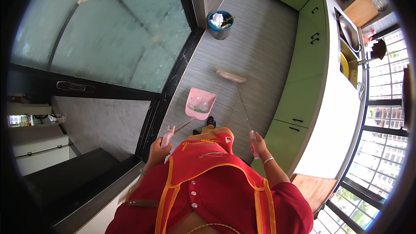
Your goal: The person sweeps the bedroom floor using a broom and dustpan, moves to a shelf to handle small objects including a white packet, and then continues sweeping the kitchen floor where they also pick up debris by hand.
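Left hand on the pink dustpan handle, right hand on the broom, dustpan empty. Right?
Not quite: the head view shows the pink dustpan already holds some clear and greenish scraps. The rest stands: left hand grips its handle, right hand holds the broom.

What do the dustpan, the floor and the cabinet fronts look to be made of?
Dustpan: probably plastic, with a smooth, even pink, moulded scoop. Floor: likely tile or vinyl, grey with fine streaks and faint seams. Cabinet fronts: flat green panels, seemingly laminate or painted board, matte, with dark handles.
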Available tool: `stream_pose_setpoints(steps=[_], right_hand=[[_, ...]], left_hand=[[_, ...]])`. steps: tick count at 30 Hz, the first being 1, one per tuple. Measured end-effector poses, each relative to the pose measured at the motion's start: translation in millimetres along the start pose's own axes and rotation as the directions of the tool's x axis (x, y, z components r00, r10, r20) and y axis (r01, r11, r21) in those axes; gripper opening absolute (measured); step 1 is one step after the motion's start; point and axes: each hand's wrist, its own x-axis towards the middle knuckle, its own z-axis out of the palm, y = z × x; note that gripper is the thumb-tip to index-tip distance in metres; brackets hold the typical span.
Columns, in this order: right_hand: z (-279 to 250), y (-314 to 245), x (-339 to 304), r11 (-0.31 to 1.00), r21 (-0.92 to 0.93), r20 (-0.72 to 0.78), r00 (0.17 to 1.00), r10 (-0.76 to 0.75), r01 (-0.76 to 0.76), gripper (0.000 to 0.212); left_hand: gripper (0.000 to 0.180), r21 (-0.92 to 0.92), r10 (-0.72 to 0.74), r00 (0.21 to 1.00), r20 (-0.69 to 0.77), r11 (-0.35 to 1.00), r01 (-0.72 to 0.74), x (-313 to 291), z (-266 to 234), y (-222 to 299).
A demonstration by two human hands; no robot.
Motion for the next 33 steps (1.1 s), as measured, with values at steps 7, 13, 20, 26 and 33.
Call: stream_pose_setpoints(steps=[7,13,20,26,33], right_hand=[[-49,-33,139,0.981,0.053,-0.210,0.963,-0.170,0.185,0.029],[-97,-56,233,1.000,-0.001,-0.296,0.955,-0.015,0.015,0.026],[-27,25,156,0.970,-0.134,-0.256,0.952,0.166,-0.205,0.046],[89,95,35,0.933,-0.173,-0.207,0.937,0.280,-0.317,0.062],[206,90,-50,0.967,-0.187,0.001,0.984,0.178,-0.174,0.067]], left_hand=[[0.024,0.069,-0.032,0.999,0.034,0.997,0.029,10,5,-5],[0.028,0.138,-0.048,0.996,0.078,0.990,0.037,12,1,-10],[0.028,0.168,-0.050,0.992,0.114,0.985,0.031,15,-16,-11],[0.026,0.141,0.021,0.985,0.169,0.989,-0.046,24,-48,-37],[0.024,0.067,0.170,0.964,0.205,0.980,-0.187,30,-112,-101]])
